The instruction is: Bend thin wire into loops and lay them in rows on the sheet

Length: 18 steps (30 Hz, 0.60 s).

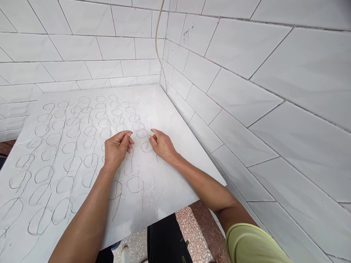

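Note:
A white slab (156, 204) lies tilted into the tiled corner, and rows of thin wire loops with trailing tails are laid out on it. My left hand (117, 149) hovers over the middle of the loops, with thumb and fingertips drawn together. My right hand (162, 145) is close by to its right, fingers curled and pointing left, just beside a small wire loop (146, 147). Between the two hands is a narrow gap. I cannot tell whether either hand pinches a fine wire.
White glazed wall tiles (274, 73) rise along the slab's back and right edges. A thin pale cable (158, 47) hangs down the corner. Below the slab's front edge are my black trousers (167, 241), speckled terrazzo floor (192, 233) and my yellow-green sleeve (246, 244).

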{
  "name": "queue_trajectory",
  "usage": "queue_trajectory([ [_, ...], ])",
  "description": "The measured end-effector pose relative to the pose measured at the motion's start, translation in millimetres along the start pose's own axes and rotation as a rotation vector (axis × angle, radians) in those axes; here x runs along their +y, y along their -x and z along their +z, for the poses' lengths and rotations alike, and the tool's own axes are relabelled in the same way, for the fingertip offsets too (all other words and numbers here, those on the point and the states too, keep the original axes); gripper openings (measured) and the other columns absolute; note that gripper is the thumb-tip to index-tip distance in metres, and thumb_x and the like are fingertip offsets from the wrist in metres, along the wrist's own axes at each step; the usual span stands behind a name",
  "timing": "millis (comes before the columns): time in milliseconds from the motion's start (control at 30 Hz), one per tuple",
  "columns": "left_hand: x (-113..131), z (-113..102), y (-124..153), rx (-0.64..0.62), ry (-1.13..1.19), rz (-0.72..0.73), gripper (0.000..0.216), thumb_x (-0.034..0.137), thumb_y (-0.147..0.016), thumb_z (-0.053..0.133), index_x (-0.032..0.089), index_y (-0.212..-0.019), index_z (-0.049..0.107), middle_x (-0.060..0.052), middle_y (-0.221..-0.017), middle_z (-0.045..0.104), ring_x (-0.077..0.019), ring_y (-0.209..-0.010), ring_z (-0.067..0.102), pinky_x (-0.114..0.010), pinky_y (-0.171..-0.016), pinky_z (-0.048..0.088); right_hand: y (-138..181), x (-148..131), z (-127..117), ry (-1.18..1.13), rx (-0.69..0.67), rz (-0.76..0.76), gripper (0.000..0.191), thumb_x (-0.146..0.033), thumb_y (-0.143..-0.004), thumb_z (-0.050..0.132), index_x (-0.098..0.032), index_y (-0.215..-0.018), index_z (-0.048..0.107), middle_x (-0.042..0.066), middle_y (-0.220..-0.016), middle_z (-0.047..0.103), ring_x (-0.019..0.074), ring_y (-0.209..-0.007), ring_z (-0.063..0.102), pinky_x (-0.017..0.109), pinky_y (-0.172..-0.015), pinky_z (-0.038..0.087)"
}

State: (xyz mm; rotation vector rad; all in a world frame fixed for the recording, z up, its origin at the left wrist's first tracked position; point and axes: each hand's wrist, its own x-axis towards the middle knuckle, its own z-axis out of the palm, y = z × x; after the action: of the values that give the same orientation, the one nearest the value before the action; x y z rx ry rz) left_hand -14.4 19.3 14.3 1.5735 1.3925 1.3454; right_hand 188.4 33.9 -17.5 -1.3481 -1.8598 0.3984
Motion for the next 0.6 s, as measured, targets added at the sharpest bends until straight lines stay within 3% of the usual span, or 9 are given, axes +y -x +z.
queue_trajectory([
  [100, 0, 0, 0, 0.051, 0.024, -0.004, 0.022, 0.036, -0.095, 0.062, 0.020, -0.097, 0.077, -0.002, -0.075, 0.069, -0.0101, -0.052, 0.058, -0.024, -0.049, 0.051, 0, -5, -4, 0.115, 0.207, -0.135, 0.037, -0.035, -0.102, 0.052, -0.012, -0.129, 0.061, 0.016, -0.111, 0.064, 0.0243, -0.098, 0.058, 0.036, -0.073, 0.050],
  [167, 1, 0, 0, 0.066, 0.038, -0.007, 0.022, 0.036, -0.095, 0.061, 0.020, -0.097, 0.077, -0.002, -0.076, 0.070, -0.0101, -0.052, 0.058, -0.025, -0.049, 0.052, 3, -10, -5, 0.140, 0.266, -0.246, 0.031, -0.033, -0.103, 0.050, -0.013, -0.123, 0.063, 0.015, -0.108, 0.063, 0.0251, -0.101, 0.056, 0.038, -0.076, 0.051],
  [333, 2, 4, 2, 0.045, 0.049, -0.010, 0.023, 0.038, -0.096, 0.061, 0.020, -0.097, 0.076, -0.002, -0.075, 0.070, -0.0097, -0.050, 0.057, -0.026, -0.050, 0.052, 11, -17, 4, 0.231, 0.140, -0.401, 0.027, -0.035, -0.103, 0.053, -0.014, -0.111, 0.068, 0.013, -0.095, 0.062, 0.0247, -0.091, 0.054, 0.039, -0.074, 0.048],
  [433, 3, 8, 4, 0.021, 0.052, -0.014, 0.023, 0.038, -0.096, 0.061, 0.020, -0.097, 0.076, -0.001, -0.076, 0.070, -0.0096, -0.049, 0.057, -0.026, -0.051, 0.053, 12, -15, 10, 0.310, 0.074, -0.404, 0.025, -0.034, -0.103, 0.055, -0.013, -0.100, 0.069, 0.011, -0.090, 0.061, 0.0237, -0.086, 0.051, 0.038, -0.073, 0.046],
  [600, 2, 11, 6, 0.001, 0.048, -0.030, 0.022, 0.037, -0.096, 0.062, 0.020, -0.095, 0.076, -0.001, -0.075, 0.070, -0.0095, -0.049, 0.057, -0.025, -0.050, 0.052, 10, -12, 11, 0.327, 0.005, -0.386, 0.026, -0.017, -0.102, 0.049, -0.016, -0.082, 0.065, 0.008, -0.085, 0.058, 0.0206, -0.083, 0.048, 0.034, -0.072, 0.042],
])
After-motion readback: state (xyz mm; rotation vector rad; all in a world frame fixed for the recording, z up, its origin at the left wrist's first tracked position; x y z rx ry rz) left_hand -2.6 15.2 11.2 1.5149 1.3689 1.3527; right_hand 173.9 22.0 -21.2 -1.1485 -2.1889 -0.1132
